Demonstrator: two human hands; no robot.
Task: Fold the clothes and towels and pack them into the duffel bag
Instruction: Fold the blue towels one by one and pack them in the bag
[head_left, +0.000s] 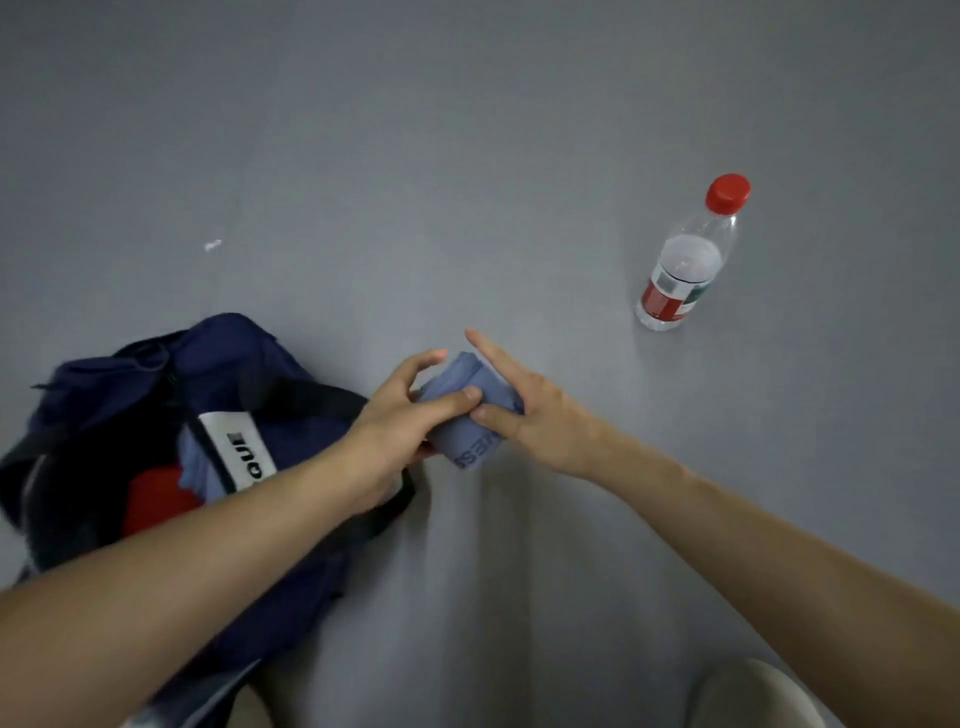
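A small folded blue towel (467, 410) with dark printed letters is held between both hands just right of the navy duffel bag (291, 431). My left hand (410, 410) grips it, thumb on top and fingers curled round its far side. My right hand (524, 410) pinches its right edge with the thumb, index finger pointing straight out. The bag lies open on the grey floor at the lower left, with a red item (156, 499), a folded blue cloth (200, 467) and dark navy fabric (104, 384) inside, and a white label strap (239, 452) across it.
A clear water bottle (685, 260) with a red cap and red label stands on the grey floor at the right. A small white scrap (213, 245) lies on the floor to the upper left. My knees (753, 696) show at the bottom edge.
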